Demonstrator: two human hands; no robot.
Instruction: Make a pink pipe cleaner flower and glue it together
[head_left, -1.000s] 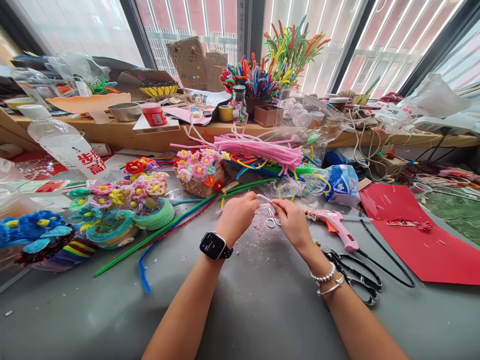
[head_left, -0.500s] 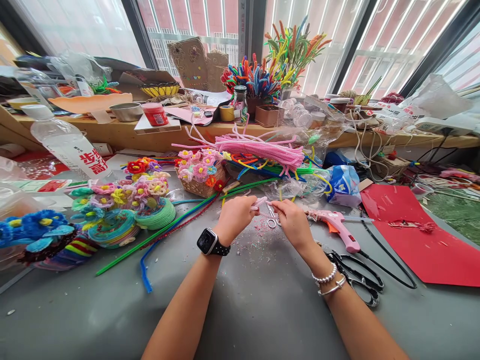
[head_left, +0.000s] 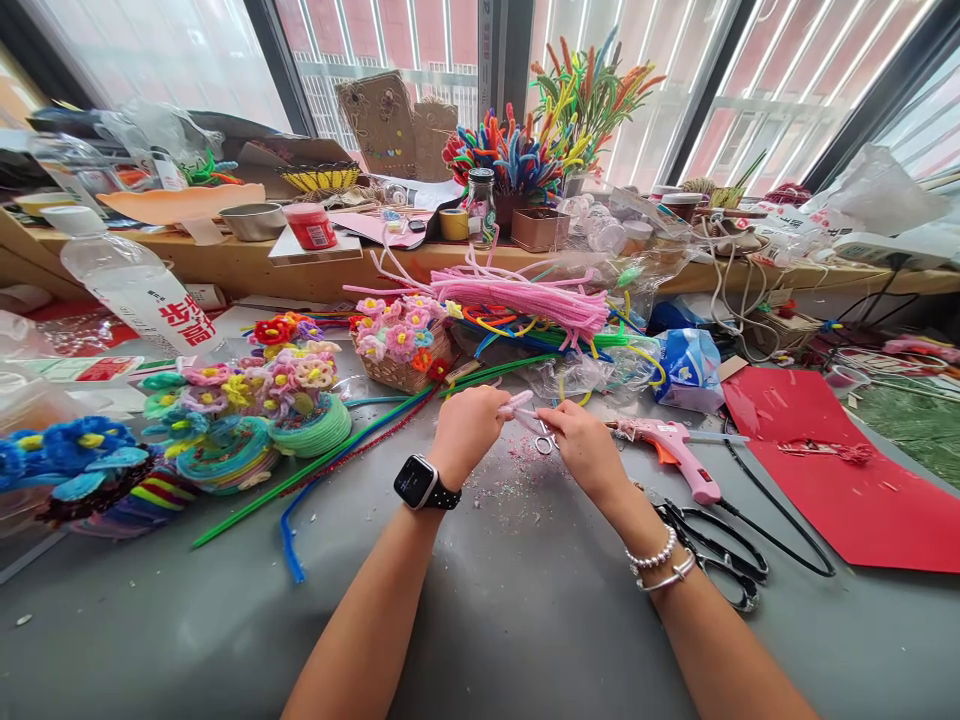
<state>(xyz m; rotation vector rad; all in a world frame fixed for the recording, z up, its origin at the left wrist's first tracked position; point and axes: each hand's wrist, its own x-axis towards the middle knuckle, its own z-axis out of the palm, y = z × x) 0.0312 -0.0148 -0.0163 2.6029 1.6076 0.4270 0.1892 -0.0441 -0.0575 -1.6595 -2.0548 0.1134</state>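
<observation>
Between my hands is a pale pink pipe cleaner (head_left: pixel 517 402), bent into a loop at its left part. My left hand (head_left: pixel 471 425), with a watch on its wrist, pinches the looped part. The fingers of my right hand (head_left: pixel 581 440) are closed on the straight end. Small silver scissors (head_left: pixel 545 440) lie on the table just beyond and between the hands, partly covered by my right fingers. A pink glue gun (head_left: pixel 679 455) rests to the right of my right hand. A bundle of pink pipe cleaners (head_left: pixel 517 300) lies behind the hands.
Pipe-cleaner flower pots (head_left: pixel 232 450) and a bottle (head_left: pixel 135 280) stand at left. Black-handled scissors (head_left: pixel 720 550) lie beside my right wrist. Green stems (head_left: pixel 300 480) stretch across the left side of the grey table (head_left: pixel 495 620). Red paper (head_left: pixel 847 470) lies at right.
My right hand has shifted slightly right and down, away from the left. More of the pipe cleaner shows between the hands. My left hand stays nearly in place.
</observation>
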